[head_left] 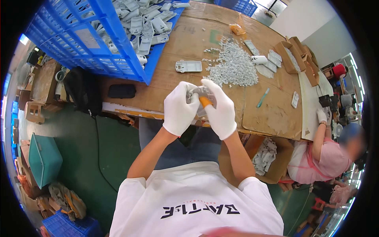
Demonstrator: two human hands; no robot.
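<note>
Both my hands wear white gloves and meet above the near edge of the cardboard-covered table [185,37]. Between them is a pale grey plastic part [200,93], mostly covered by the fingers. My left hand [179,110] is closed on its left side. My right hand [221,112] grips it from the right, with an orange cover or piece [205,101] at the thumb; which of these it is I cannot tell. Just beyond lies a white plastic housing [188,66], open side up. Farther right spreads a heap of small clear-white pieces [233,65].
At far left stands a blue crate [130,59] of white housings. A black case [121,91], a teal-handled tool [263,98] and more housings [272,61] lie on the table. A carton [282,158] of white parts sits below right. A co-worker [319,158] works at far right.
</note>
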